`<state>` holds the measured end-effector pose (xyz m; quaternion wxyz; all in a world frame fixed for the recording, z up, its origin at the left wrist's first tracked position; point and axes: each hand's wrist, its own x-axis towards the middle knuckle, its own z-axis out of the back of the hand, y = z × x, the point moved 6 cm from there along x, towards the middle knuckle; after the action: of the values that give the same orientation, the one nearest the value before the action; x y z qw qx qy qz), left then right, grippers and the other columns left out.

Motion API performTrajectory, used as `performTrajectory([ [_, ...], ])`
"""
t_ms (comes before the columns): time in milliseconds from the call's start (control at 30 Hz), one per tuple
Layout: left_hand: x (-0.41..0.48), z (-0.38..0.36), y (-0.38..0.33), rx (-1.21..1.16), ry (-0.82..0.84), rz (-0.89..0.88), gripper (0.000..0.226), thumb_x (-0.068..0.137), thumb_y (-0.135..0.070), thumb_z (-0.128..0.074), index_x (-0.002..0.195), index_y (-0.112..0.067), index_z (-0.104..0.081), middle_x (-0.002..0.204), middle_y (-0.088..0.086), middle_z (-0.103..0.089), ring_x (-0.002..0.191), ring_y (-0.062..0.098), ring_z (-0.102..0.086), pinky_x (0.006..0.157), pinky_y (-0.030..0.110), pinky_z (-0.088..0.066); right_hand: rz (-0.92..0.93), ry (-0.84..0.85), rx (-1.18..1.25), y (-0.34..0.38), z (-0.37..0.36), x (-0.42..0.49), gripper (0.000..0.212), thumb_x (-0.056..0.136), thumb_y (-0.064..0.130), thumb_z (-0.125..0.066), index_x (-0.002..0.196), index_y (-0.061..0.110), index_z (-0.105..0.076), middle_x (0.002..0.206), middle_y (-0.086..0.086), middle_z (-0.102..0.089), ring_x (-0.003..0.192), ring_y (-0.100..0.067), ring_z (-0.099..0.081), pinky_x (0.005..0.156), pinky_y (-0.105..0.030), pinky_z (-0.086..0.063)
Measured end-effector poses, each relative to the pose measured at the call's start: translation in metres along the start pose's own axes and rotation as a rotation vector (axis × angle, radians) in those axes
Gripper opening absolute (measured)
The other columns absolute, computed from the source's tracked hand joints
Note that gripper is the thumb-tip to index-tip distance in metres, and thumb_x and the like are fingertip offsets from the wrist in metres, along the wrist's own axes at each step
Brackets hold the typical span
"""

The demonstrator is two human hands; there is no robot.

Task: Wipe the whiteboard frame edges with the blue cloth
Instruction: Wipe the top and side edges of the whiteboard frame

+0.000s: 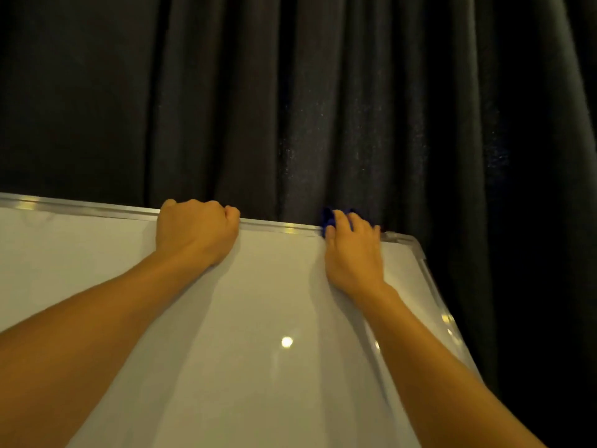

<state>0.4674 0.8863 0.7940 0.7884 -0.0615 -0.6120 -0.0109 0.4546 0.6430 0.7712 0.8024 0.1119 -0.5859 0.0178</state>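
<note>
- A dark curtain (323, 92) fills the whole upper part of the view and runs down the right side, hanging in deep vertical folds behind the board.
- The whiteboard (226, 350) takes up the lower part, its pale surface tilted so that the top edge slopes down toward the right; a small round spot of reflected light sits on it between the two forearms.
- The frame (284, 227) is a thin silvery metal strip along the top edge, rounding a corner at the upper right and continuing down the right side, with a few bright glints on it.
- Both bare forearms reach up from the bottom corners across the board face toward the top edge.
- The left hand (193, 231) is curled over the top of the frame, fingers folded behind the edge and out of sight, gripping the frame itself; it holds nothing else that shows.
- The right hand (353, 250) lies near the upper right corner, well apart from the left hand, its fingers hooked over the top edge and closed on the cloth.
- The blue cloth (329, 218) is bunched under the right fingers, pressed on the top frame edge just left of the corner; only a small dark blue fold shows above and beside the fingers.
</note>
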Motion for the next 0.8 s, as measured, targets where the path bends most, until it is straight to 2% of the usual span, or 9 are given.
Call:
performTrajectory([
  [133,0.001,0.003,-0.003,0.034,0.021,-0.033,0.05,0.096,-0.035,-0.024,0.057,-0.018,-0.051,0.057,0.001,-0.051,0.056,0.023,-0.044,0.072,0.038,-0.032,0.308,0.087,0.139,0.091,-0.025,-0.028,0.051,0.103,0.037,-0.028,0.153,0.029,-0.023,0.161,-0.009,-0.025,0.148,-0.031,-0.016,0.12,-0.036,0.003],
  [233,0.001,-0.001,0.007,0.026,0.016,-0.064,0.053,0.098,-0.035,-0.023,0.062,-0.015,-0.058,0.057,0.001,-0.053,0.055,0.021,-0.043,0.071,0.037,-0.03,0.398,0.19,0.093,0.046,-0.011,-0.019,0.051,0.105,0.036,-0.03,0.153,0.037,-0.015,0.164,-0.004,-0.018,0.15,-0.024,-0.012,0.119,-0.036,0.002],
  [333,-0.001,-0.001,0.001,0.006,0.012,-0.05,0.057,0.098,-0.034,-0.022,0.058,-0.014,-0.056,0.049,0.002,-0.046,0.049,0.02,-0.041,0.076,0.039,-0.034,0.042,0.119,-0.039,-0.034,0.016,-0.003,0.051,0.106,0.029,-0.029,0.155,0.027,-0.017,0.163,-0.008,-0.019,0.15,-0.025,-0.015,0.122,-0.042,-0.002],
  [400,-0.003,0.001,-0.012,0.008,0.032,-0.053,0.054,0.099,-0.032,-0.023,0.057,-0.015,-0.053,0.049,0.003,-0.047,0.048,0.02,-0.041,0.083,0.041,-0.038,-0.174,0.021,-0.079,-0.032,0.017,-0.009,0.052,0.105,0.025,-0.029,0.155,0.021,-0.016,0.163,-0.014,-0.017,0.149,-0.033,-0.014,0.122,-0.045,-0.005],
  [433,-0.004,0.003,-0.016,0.018,0.039,-0.053,0.053,0.099,-0.03,-0.025,0.059,-0.015,-0.055,0.05,0.003,-0.048,0.05,0.021,-0.045,0.085,0.042,-0.039,-0.157,0.01,-0.081,-0.007,0.005,-0.016,0.053,0.105,0.023,-0.031,0.155,0.021,-0.016,0.163,-0.014,-0.016,0.149,-0.036,-0.013,0.122,-0.045,-0.004],
  [533,-0.004,0.004,-0.019,0.063,0.068,-0.095,0.036,0.096,-0.033,-0.032,0.076,-0.021,-0.059,0.068,0.002,-0.062,0.068,0.025,-0.06,0.078,0.041,-0.036,0.286,0.031,0.098,0.085,-0.023,-0.05,0.057,0.1,0.023,-0.04,0.153,0.029,-0.021,0.163,-0.007,-0.019,0.15,-0.029,-0.008,0.119,-0.032,0.003],
  [633,-0.002,0.001,-0.005,0.04,0.063,-0.084,0.036,0.096,-0.033,-0.034,0.07,-0.021,-0.057,0.066,0.003,-0.062,0.062,0.024,-0.058,0.074,0.04,-0.035,0.544,0.177,0.081,0.064,-0.002,-0.04,0.055,0.101,0.023,-0.042,0.152,0.029,-0.025,0.162,-0.006,-0.023,0.148,-0.018,-0.011,0.116,-0.016,0.007],
  [733,-0.005,0.001,-0.002,-0.05,-0.009,-0.032,0.057,0.099,-0.032,-0.026,0.053,-0.013,-0.054,0.048,0.006,-0.05,0.048,0.022,-0.043,0.083,0.043,-0.039,0.02,0.136,-0.057,-0.041,0.03,-0.004,0.05,0.104,0.015,-0.037,0.153,0.016,-0.026,0.161,-0.013,-0.023,0.148,-0.031,-0.022,0.121,-0.033,-0.011],
  [800,-0.004,0.001,-0.009,-0.045,0.014,-0.029,0.057,0.1,-0.033,-0.026,0.054,-0.012,-0.053,0.048,0.006,-0.05,0.048,0.021,-0.044,0.087,0.045,-0.04,-0.222,0.026,-0.071,-0.047,0.032,-0.008,0.049,0.103,0.012,-0.036,0.151,0.008,-0.028,0.16,-0.018,-0.025,0.146,-0.037,-0.023,0.119,-0.041,-0.015],
])
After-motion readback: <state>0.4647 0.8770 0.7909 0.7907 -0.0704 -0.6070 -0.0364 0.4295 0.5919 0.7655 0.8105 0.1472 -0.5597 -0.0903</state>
